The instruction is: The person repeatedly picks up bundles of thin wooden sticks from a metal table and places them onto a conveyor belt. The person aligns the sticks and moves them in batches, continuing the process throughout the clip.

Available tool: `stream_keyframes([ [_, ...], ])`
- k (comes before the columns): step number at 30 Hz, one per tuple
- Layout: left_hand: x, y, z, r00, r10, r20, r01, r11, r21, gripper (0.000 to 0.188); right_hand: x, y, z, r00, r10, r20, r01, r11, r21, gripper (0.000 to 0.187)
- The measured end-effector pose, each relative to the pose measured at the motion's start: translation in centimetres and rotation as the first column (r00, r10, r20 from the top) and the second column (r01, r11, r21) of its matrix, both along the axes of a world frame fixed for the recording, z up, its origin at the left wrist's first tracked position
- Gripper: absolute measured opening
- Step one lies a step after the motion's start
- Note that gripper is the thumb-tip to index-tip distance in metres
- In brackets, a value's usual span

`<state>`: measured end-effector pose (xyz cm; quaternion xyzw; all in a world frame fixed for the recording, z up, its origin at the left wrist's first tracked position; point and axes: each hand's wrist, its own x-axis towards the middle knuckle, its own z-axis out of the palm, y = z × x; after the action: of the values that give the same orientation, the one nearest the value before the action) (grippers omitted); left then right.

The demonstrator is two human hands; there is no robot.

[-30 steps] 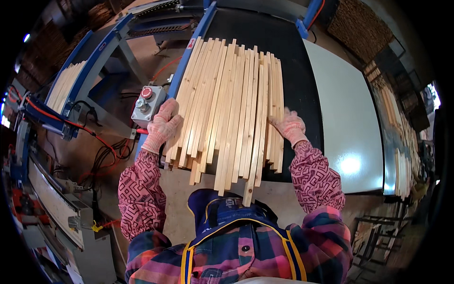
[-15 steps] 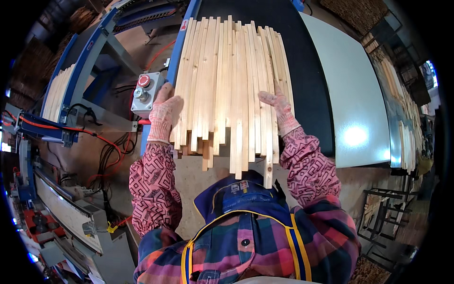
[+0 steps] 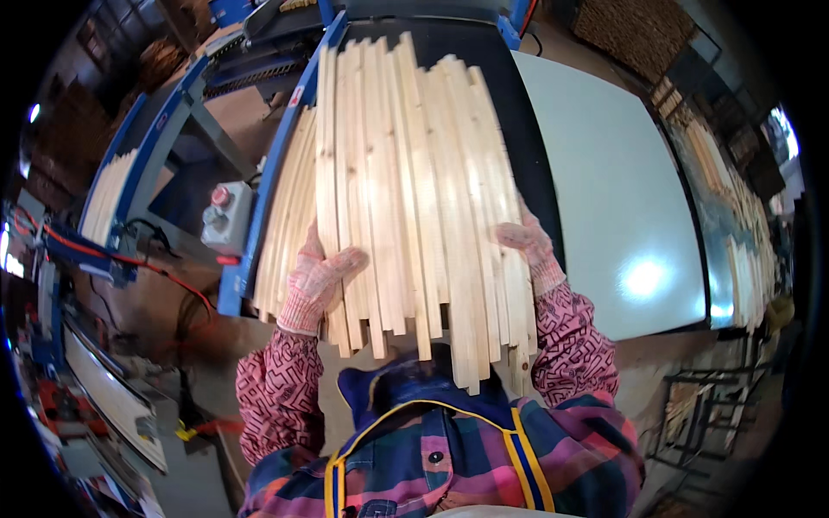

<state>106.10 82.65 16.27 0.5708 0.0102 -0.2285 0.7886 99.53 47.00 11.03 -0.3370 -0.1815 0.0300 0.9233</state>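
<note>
A bundle of several long pale wooden slats [image 3: 406, 190] is lifted close to the camera, its near ends uneven over my chest. My left hand [image 3: 318, 281], in a pink knitted glove, grips the bundle's left side with the thumb on top. My right hand [image 3: 525, 243], gloved the same way, holds the bundle's right edge. More slats [image 3: 285, 216] lie lower at the left on the black machine bed [image 3: 531, 164].
A blue machine frame [image 3: 259, 207] runs along the left, with a grey control box with a red button [image 3: 223, 216] and red cables [image 3: 164, 268]. A white table top [image 3: 613, 181] lies to the right. Stacks of slats [image 3: 734, 233] stand at the far right and far left [image 3: 108, 194].
Both hands have raised the bundle of slats off the black bed and pulled it toward me; it now fills more of the view.
</note>
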Motion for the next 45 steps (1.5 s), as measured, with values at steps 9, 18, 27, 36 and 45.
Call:
stream_keyframes([
  [9,-2.8,-14.7,-1.9,0.889,-0.318,0.33,0.148,0.88,0.451,0.104,-10.1,-12.9,4.6,0.91,-0.147,-0.388,0.077,0.979,-0.191,0.061],
  [18,3.3,-20.3,-2.9,0.784,-0.589,0.197,-0.318,-0.109,0.942,0.077,-1.9,-17.8,1.7,0.834,-0.549,0.06,-0.271,-0.501,-0.822,0.095],
  [27,3.0,-19.9,-1.6,0.752,-0.627,0.204,-0.316,-0.071,0.946,0.069,-2.9,-12.4,5.4,0.726,-0.688,0.014,-0.513,-0.555,-0.654,0.109],
  [36,2.1,-15.1,-4.7,0.688,-0.371,0.624,-0.392,0.535,0.749,0.057,-10.9,-22.1,2.2,0.722,-0.571,0.391,-0.28,-0.757,-0.59,0.073],
  [45,2.5,2.0,-10.9,0.577,0.008,0.816,-0.801,-0.186,0.569,0.026,-15.1,-36.0,-6.6,0.641,-0.743,0.192,-0.527,-0.607,-0.595,0.088],
])
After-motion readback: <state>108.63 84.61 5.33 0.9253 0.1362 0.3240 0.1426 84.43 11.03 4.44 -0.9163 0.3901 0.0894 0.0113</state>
